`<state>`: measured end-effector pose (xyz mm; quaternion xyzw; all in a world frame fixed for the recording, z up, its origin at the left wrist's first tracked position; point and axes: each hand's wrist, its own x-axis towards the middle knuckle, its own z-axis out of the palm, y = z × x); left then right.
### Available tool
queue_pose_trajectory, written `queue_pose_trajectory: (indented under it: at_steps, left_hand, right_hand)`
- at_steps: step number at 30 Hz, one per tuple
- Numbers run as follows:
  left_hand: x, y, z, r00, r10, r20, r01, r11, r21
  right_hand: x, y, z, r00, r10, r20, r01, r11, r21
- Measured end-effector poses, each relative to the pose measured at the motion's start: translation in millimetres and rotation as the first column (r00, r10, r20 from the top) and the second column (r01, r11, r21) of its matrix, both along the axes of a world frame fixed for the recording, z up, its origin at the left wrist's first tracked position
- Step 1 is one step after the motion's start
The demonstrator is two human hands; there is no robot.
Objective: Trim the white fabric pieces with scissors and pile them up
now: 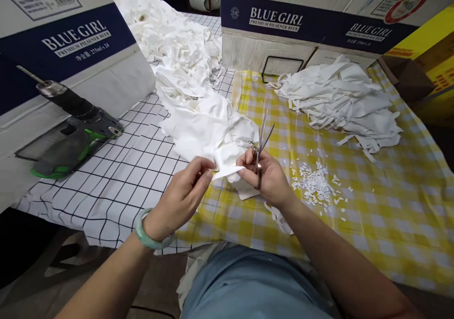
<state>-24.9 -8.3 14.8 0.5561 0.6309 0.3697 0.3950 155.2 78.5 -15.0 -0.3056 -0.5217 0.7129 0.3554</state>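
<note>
My left hand (184, 193), with a green bangle at the wrist, pinches one end of a narrow white fabric strip (227, 171). My right hand (266, 177) grips small metal scissors (261, 139) with the blades pointing up and slightly apart, and its fingertips touch the strip's other end. The strip is stretched between the two hands just above the table edge. Behind the hands lies a white cloth piece (209, 125), part of a long heap.
A cordless drill (71, 125) lies on the black-grid cloth at left. Blue Girl beer cartons (283, 21) wall the back and left. A pile of cut white strips (340, 101) and small white scraps (315, 184) sit on the yellow check cloth.
</note>
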Motion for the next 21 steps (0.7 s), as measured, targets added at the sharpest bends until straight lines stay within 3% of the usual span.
queue_pose_trajectory:
  at_steps: [3,6,10,12,14,17,21]
  left_hand:
    - [-2.3,-4.8,5.7,0.973,-0.228,-0.036,0.229,0.973,0.039]
    - [3.9,-7.1,8.2,0.955,-0.294,0.041,0.29,0.953,0.083]
    - [24.9,-1.6,3.1,0.969,-0.169,0.18,0.111,0.95,0.293]
    - [37.0,4.7,-3.8,0.937,-0.095,0.337,-0.012,0.953,0.304]
    - [46.8,11.3,-12.5,0.867,-0.023,0.497,-0.108,0.966,0.233]
    - [55.3,17.6,-24.6,0.79,0.089,0.607,-0.194,0.975,0.11]
    - [62.4,18.2,-32.7,0.802,0.108,0.587,-0.158,0.987,0.035]
  right_hand:
    - [3.6,16.1,18.2,0.991,0.117,-0.068,-0.124,0.986,-0.108]
    - [2.5,22.5,22.8,0.981,0.17,-0.094,-0.185,0.965,-0.185]
    - [-9.1,8.0,1.7,0.981,0.129,-0.147,-0.17,0.934,-0.315]
    - [-14.8,-3.6,-13.4,0.986,0.048,-0.157,-0.105,0.921,-0.376]
    - [-15.4,-11.8,-25.0,0.99,-0.003,-0.141,-0.054,0.914,-0.402]
    - [-1.3,-13.7,-30.2,0.998,0.027,-0.049,-0.041,0.945,-0.324]
    - [35.8,-7.1,-18.3,0.972,0.03,0.234,-0.023,0.999,-0.033]
